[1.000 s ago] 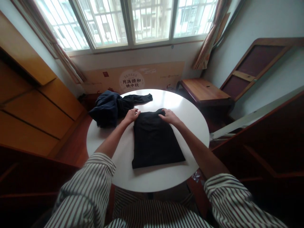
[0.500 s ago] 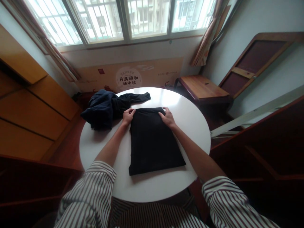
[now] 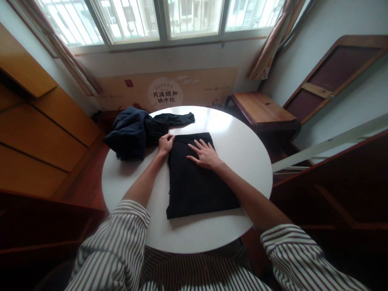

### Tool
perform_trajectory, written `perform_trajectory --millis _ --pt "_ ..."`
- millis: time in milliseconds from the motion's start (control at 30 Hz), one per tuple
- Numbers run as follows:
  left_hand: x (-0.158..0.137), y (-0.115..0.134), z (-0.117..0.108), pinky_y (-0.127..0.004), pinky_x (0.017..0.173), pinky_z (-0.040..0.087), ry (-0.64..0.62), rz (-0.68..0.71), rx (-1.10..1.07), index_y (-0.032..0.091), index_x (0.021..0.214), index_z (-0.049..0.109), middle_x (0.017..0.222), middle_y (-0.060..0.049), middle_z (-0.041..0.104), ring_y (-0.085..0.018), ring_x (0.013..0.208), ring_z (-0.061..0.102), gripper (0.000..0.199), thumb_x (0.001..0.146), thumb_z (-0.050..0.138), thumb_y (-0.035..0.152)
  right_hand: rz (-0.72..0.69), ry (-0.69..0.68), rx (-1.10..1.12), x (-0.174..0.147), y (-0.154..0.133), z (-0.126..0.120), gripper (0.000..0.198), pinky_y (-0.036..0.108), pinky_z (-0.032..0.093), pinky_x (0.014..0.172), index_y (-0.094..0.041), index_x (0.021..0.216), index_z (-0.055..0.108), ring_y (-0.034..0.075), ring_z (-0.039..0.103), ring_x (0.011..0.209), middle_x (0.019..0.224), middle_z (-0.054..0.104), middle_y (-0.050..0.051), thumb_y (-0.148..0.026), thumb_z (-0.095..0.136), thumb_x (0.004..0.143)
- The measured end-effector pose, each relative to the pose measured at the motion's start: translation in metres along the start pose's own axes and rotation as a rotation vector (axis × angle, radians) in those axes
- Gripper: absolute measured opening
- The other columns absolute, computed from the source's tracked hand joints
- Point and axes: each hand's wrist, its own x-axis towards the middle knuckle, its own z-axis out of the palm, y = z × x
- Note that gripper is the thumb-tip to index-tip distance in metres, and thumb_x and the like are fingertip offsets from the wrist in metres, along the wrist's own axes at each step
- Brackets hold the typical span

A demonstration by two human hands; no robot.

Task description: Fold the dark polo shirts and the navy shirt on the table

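A black garment (image 3: 197, 190), folded into a flat, near-rectangular shape, lies on the round white table (image 3: 133, 214). Its exact kind cannot be made out. At the far left corner, my left hand (image 3: 166, 144) pinches its edge between thumb and fingers. My right hand (image 3: 206, 155) rests palm down with fingers spread on the upper right part of the cloth, holding nothing. Beyond my left hand sits a crumpled heap of dark navy and black clothing (image 3: 129, 131), with one black piece stretching toward the right.
A low wooden stool (image 3: 262, 108) stands behind the table on the right. Wooden cabinets (image 3: 39, 141) are on the left, and a dark red wooden panel (image 3: 339, 190) is close on the right. A printed board (image 3: 194, 87) leans under the window.
My right hand has left the garment's far right corner and now lies spread flat on top of it. My left hand still pinches the far left corner. The view has shifted slightly.
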Motion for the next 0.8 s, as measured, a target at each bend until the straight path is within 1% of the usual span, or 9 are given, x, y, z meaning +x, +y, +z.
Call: perform_trajectory --millis 100,200,333,400,467,533,600,700,800 --pt "0.000 -0.001 -0.001 -0.032 0.087 0.049 0.019 -0.015 -0.001 0.017 0.081 0.073 0.088 -0.008 0.074 -0.025 0.091 0.067 0.012 0.082 0.066 0.027 0.053 -0.025 0.011 0.003 0.000 0.004 0.079 0.062 0.012 0.117 -0.030 0.157 0.027 0.035 0.013 0.150 0.164 0.020 0.008 -0.075 0.028 0.092" --pt "0.001 0.002 -0.003 -0.035 0.089 0.049 0.001 -0.005 0.035 0.016 0.084 0.073 0.090 -0.009 0.073 -0.026 0.091 0.067 0.011 0.082 0.064 0.024 0.064 -0.048 0.013 0.005 0.000 0.002 0.080 0.064 0.010 0.116 -0.030 0.158 0.023 0.036 0.010 0.150 0.164 0.016 0.009 -0.075 0.028 0.092" --pt "-0.010 0.026 -0.001 -0.042 0.106 0.041 -0.007 0.120 0.145 0.016 0.097 0.072 0.108 -0.014 0.069 -0.029 0.110 0.061 0.019 0.082 0.061 0.013 0.065 -0.087 -0.009 0.008 0.000 0.001 0.072 0.065 0.007 0.116 -0.029 0.158 0.022 0.035 0.007 0.151 0.165 0.013 0.008 -0.066 0.027 0.097" --pt "-0.029 0.042 0.004 -0.043 0.112 0.036 -0.096 0.209 0.162 0.016 0.104 0.071 0.117 -0.015 0.067 -0.030 0.118 0.057 0.023 0.085 0.059 0.014 0.063 -0.108 -0.015 0.009 0.000 0.001 0.068 0.065 0.006 0.116 -0.029 0.158 0.022 0.034 0.005 0.151 0.165 0.013 0.007 -0.062 0.027 0.098" --pt "-0.056 0.054 0.011 -0.045 0.114 0.032 -0.243 0.262 0.199 0.017 0.113 0.069 0.127 -0.015 0.063 -0.031 0.126 0.052 0.028 0.088 0.056 0.019 0.054 -0.130 -0.015 0.010 0.001 0.000 0.066 0.065 0.005 0.116 -0.028 0.158 0.023 0.033 0.005 0.151 0.165 0.014 0.007 -0.058 0.028 0.100" --pt "-0.085 0.058 0.012 -0.052 0.117 0.026 -0.354 0.272 0.288 0.017 0.127 0.062 0.140 -0.016 0.055 -0.034 0.136 0.043 0.038 0.091 0.054 0.025 0.051 -0.144 -0.007 0.012 0.004 -0.001 0.064 0.065 0.002 0.116 -0.029 0.157 0.024 0.033 0.006 0.151 0.165 0.016 0.007 -0.055 0.029 0.100" --pt "-0.106 0.056 0.007 -0.058 0.118 0.018 -0.402 0.246 0.386 0.020 0.140 0.053 0.151 -0.014 0.045 -0.036 0.144 0.032 0.049 0.094 0.051 0.033 0.059 -0.157 0.016 0.015 0.008 -0.003 0.060 0.067 -0.001 0.115 -0.032 0.157 0.026 0.032 0.006 0.151 0.164 0.018 0.005 -0.052 0.028 0.101" --pt "-0.118 0.050 -0.011 -0.059 0.119 0.015 -0.444 0.174 0.509 0.024 0.150 0.040 0.156 -0.011 0.037 -0.031 0.148 0.024 0.054 0.098 0.040 0.041 0.112 -0.182 0.059 0.024 0.017 -0.006 0.057 0.072 -0.003 0.112 -0.037 0.156 0.025 0.032 0.003 0.152 0.165 0.015 0.001 -0.052 0.022 0.102" --pt "-0.115 0.053 -0.027 -0.058 0.119 0.016 -0.484 0.098 0.678 0.019 0.154 0.031 0.160 -0.011 0.030 -0.027 0.150 0.020 0.056 0.102 0.027 0.037 0.185 -0.206 0.080 0.037 0.023 -0.010 0.063 0.071 0.001 0.113 -0.033 0.157 0.022 0.031 0.003 0.152 0.166 0.011 0.003 -0.058 0.017 0.100"
